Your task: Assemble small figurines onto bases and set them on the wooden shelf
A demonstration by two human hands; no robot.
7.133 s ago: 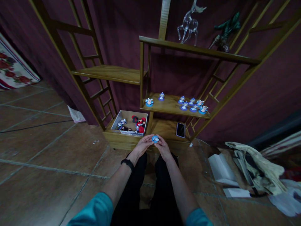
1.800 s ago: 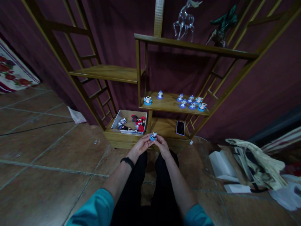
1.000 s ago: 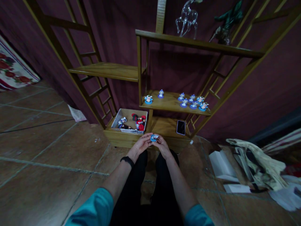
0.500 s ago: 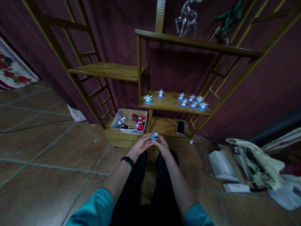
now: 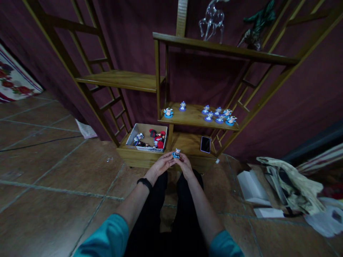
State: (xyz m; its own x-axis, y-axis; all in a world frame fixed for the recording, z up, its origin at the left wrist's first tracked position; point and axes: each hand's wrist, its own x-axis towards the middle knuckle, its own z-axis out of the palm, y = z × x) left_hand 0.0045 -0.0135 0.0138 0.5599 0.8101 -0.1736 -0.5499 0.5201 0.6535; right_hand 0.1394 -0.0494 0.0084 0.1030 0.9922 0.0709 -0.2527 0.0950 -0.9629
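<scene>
A small toy figurine (image 5: 176,153) on a blue base is held between both hands in front of the lower shelf. My left hand (image 5: 162,164) is closed on it from the left, fingertips at its base. From the right, my right hand (image 5: 184,164) grips the same figurine. Just beyond my left hand, an open cardboard box (image 5: 128,141) holds several jumbled figurines in red, black and blue. On the middle shelf (image 5: 187,118) stand several figurines, mostly grouped at the right; a pig-like figurine (image 5: 168,113) and a purple figurine (image 5: 182,106) are at the left.
A phone (image 5: 205,144) lies on the lower shelf at the right. A glass deer (image 5: 213,20) and a green statue (image 5: 258,25) stand on the top shelf. White boxes (image 5: 252,187), a cloth bag (image 5: 297,189) and a plastic bag (image 5: 328,217) lie on the floor at the right.
The figurine between my hands has been tipped more upright, so more of its body shows. Both hands stay in almost the same place, and the shelf items have not moved.
</scene>
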